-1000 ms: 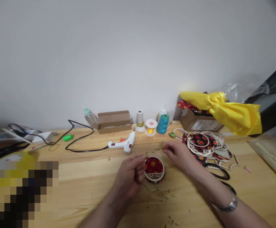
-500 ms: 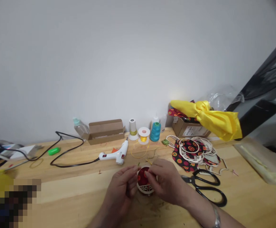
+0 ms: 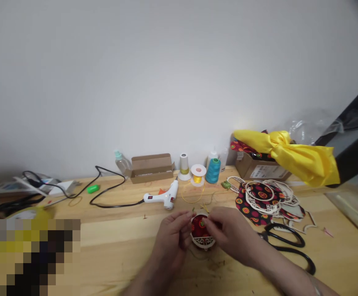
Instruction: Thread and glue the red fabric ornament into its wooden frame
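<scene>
A small round ornament point(image 3: 203, 230), dark red patterned fabric inside a pale fretwork rim, lies on the wooden table between my hands. My left hand point(image 3: 174, 236) is at its left edge, thumb and forefinger pinched beside a tiny green bit. My right hand point(image 3: 228, 232) curls over its right side with the fingertips closed at the fabric. What is between those fingertips is too small to make out. Yellow cord runs behind the ornament from a white spool point(image 3: 198, 176). Black-handled scissors point(image 3: 285, 242) lie right of my right hand, partly under the forearm.
A white glue gun point(image 3: 163, 198) with a black cable lies left of the spools. Behind stand an open cardboard box point(image 3: 152, 169) and teal thread point(image 3: 213, 171). At the right are fabric and wooden frames point(image 3: 262, 197) and a box point(image 3: 255, 166) topped with yellow cloth point(image 3: 305, 156).
The view has turned left, so everything sits farther right in the frame. Both hands stay at the ornament with nearly the same grip.
</scene>
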`<action>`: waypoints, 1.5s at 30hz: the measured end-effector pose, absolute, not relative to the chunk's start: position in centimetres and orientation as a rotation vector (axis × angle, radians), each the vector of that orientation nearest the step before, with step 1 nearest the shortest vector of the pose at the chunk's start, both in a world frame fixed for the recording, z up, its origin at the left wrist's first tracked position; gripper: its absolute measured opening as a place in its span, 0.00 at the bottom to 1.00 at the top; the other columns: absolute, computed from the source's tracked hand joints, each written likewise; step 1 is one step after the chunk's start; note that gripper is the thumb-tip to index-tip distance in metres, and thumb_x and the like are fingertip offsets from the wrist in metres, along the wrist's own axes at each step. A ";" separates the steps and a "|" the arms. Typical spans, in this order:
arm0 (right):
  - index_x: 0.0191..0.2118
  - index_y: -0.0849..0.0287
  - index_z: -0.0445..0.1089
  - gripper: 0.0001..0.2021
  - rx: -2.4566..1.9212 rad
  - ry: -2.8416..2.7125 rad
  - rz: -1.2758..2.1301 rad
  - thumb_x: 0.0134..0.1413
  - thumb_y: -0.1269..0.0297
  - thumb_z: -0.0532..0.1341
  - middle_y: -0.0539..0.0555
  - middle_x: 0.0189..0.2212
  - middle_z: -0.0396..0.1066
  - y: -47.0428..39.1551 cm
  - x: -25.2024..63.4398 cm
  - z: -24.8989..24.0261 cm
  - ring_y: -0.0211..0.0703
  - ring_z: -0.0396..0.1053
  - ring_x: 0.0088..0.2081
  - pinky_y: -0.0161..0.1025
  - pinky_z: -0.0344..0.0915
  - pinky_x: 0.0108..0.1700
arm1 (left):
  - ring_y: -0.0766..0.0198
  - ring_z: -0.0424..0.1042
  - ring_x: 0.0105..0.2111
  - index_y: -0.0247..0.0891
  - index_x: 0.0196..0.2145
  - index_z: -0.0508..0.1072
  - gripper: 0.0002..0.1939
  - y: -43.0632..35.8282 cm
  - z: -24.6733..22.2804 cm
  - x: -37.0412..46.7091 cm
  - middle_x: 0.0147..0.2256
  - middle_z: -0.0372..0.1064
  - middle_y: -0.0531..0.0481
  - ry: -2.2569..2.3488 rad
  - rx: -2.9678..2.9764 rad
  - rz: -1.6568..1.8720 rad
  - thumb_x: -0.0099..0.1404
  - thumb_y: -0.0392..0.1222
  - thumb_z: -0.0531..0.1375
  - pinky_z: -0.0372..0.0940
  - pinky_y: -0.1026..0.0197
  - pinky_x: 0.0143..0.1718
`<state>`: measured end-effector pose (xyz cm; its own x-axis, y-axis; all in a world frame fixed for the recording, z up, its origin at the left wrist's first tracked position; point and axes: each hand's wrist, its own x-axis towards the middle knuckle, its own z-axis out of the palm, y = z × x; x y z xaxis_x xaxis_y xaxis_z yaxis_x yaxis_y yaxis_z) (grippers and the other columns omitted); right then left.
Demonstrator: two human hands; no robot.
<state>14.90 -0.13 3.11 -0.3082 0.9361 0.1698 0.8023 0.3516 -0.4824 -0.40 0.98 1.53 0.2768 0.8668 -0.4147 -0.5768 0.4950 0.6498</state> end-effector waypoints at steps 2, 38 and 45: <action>0.20 0.60 0.65 0.14 -1.572 -2.189 0.453 0.54 0.65 0.51 0.49 0.18 0.65 0.7 14.9 2.8 0.34 0.58 0.22 0.32 0.47 0.24 | 0.80 0.40 0.12 0.31 0.21 0.69 0.08 0.8 1.5 -0.4 0.11 0.43 0.64 0.788 0.413 1.005 0.46 0.36 0.66 0.36 0.73 0.13; 0.30 0.64 0.71 0.13 -1.909 -2.073 0.287 0.49 0.59 0.54 0.62 0.29 0.73 5.4 5.8 1.1 0.49 0.70 0.34 0.38 0.61 0.34 | 0.74 0.54 0.11 0.33 0.15 0.76 0.10 -1.5 2.1 -1.3 0.13 0.65 0.50 0.416 0.757 0.790 0.34 0.41 0.70 0.43 0.68 0.12; 0.28 0.60 0.67 0.06 -1.681 -1.661 0.587 0.44 0.63 0.59 0.54 0.25 0.72 4.6 8.7 2.0 0.42 0.69 0.28 0.36 0.62 0.30 | 0.74 0.54 0.11 0.33 0.19 0.77 0.05 -1.0 1.1 -1.6 0.12 0.61 0.53 0.369 0.741 0.807 0.42 0.37 0.67 0.44 0.68 0.12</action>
